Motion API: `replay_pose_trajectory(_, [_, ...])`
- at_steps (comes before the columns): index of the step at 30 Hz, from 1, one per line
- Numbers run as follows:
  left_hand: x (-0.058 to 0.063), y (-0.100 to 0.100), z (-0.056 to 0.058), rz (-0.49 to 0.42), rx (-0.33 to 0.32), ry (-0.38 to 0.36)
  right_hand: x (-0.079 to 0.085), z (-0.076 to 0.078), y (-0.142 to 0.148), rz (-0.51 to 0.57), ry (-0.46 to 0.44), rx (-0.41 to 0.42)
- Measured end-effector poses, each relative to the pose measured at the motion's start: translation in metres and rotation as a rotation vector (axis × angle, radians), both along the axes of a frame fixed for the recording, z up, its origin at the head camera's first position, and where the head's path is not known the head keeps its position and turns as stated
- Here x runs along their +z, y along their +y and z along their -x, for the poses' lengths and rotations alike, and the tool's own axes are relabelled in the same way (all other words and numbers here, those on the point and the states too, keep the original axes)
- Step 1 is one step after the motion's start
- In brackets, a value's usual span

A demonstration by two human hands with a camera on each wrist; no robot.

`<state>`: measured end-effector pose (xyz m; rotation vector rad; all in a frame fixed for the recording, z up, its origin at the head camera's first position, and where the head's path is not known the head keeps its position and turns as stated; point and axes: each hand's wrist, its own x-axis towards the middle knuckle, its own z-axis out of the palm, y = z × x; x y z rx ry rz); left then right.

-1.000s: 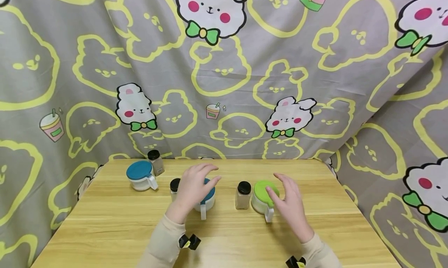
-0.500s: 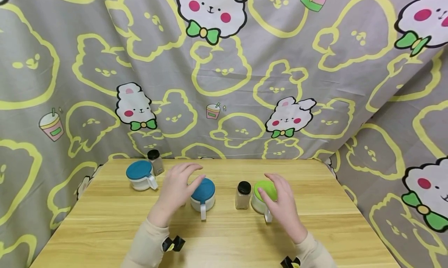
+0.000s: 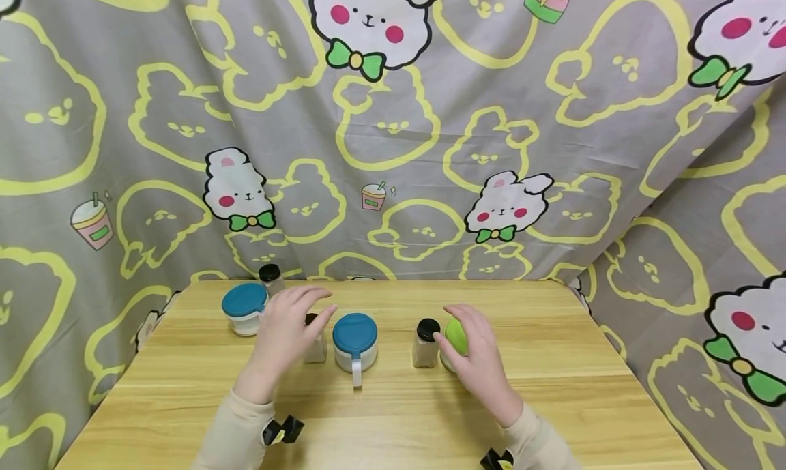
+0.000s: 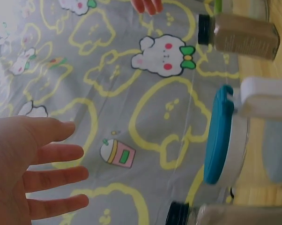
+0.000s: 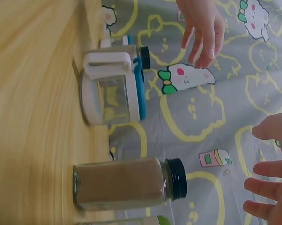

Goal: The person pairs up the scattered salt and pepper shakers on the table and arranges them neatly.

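Observation:
My left hand (image 3: pixel 285 337) hovers with fingers spread over a black-lidded spice jar (image 3: pixel 316 350), partly covering it. Just right of that jar stands a white-handled glass seasoning pot with a blue lid (image 3: pixel 355 330). My right hand (image 3: pixel 479 361) is held in the air, thumb and fingers apart, in front of a green-lidded pot (image 3: pixel 456 337) that it partly hides. Beside the green lid stands another black-lidded spice jar (image 3: pixel 426 347), filled with brownish powder in the right wrist view (image 5: pixel 122 183). Both wrist views show each hand apart from the jars, holding nothing.
Toward the back left of the wooden table (image 3: pixel 393 429) stand a second blue-lidded pot (image 3: pixel 244 303) and a third black-lidded jar (image 3: pixel 270 275), partly behind my left hand. A patterned grey curtain (image 3: pixel 393 142) hangs behind the table.
Both hands have moved left through the air. My left hand has uncovered the middle blue-lidded pot, while my right now covers more of the green-lidded one. The jars and pots have stayed put.

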<state>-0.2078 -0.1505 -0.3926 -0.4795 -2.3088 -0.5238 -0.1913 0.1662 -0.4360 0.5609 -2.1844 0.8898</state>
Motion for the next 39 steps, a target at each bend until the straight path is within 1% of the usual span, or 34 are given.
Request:
replay_pose_trajectory(5, [0.001,-0.010,-0.002,0.003,0.024,-0.003,0.000,0.001,-0.006,-0.013,0.016,0.022])
replay_pose_trajectory(12, [0.001,-0.024,-0.004,0.013,0.069,0.016,0.000,0.004,-0.017,-0.056,0.081,0.063])
replay_pose_trajectory(19, [0.000,-0.041,-0.003,0.014,0.091,0.040,0.002,0.002,-0.029,-0.073,0.069,0.107])
replay_pose_trajectory(24, [0.001,-0.052,-0.002,0.011,0.110,0.045,0.003,0.001,-0.037,-0.078,0.087,0.133])
replay_pose_trajectory(30, [0.003,-0.068,0.000,0.026,0.121,0.069,0.003,-0.004,-0.047,-0.102,0.037,0.137])
replay_pose_trajectory(34, [0.004,-0.078,0.002,0.040,0.130,0.062,0.001,-0.005,-0.054,-0.101,0.035,0.146])
replay_pose_trajectory(39, [0.008,-0.091,0.006,0.079,0.146,0.057,0.001,-0.006,-0.061,-0.103,0.027,0.172])
